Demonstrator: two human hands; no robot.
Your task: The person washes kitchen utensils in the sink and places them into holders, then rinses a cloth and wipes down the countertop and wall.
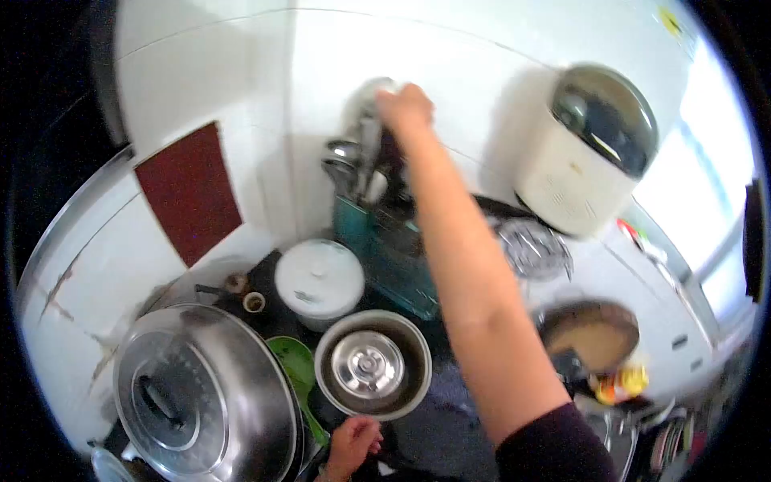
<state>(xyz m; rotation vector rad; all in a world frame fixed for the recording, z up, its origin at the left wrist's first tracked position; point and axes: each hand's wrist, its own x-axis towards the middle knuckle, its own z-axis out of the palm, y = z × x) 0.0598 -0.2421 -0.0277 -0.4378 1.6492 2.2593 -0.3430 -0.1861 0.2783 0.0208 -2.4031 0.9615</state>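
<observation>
My right hand (407, 109) is stretched up to the tiled wall, its fingers curled at the top of a utensil in a teal holder (353, 225). Motion blur hides just what the fingers grip. Metal ladles (341, 161) stand in the holder, left of that hand. Low in the view, my left hand (355, 446) has its fingers bent together, with nothing I can make out in them. It is just below a steel pot (418, 386) with a smaller steel lid (368, 365) inside. A green ladle (297, 365) lies left of the pot.
A large lidded steel pot (241, 386) fills the lower left, near a white lidded container (319, 281). On the wall at upper right hangs a cream holder (570, 173). Below it are a wire rack (534, 249), a round wooden board (598, 333) and a yellow packet (622, 386).
</observation>
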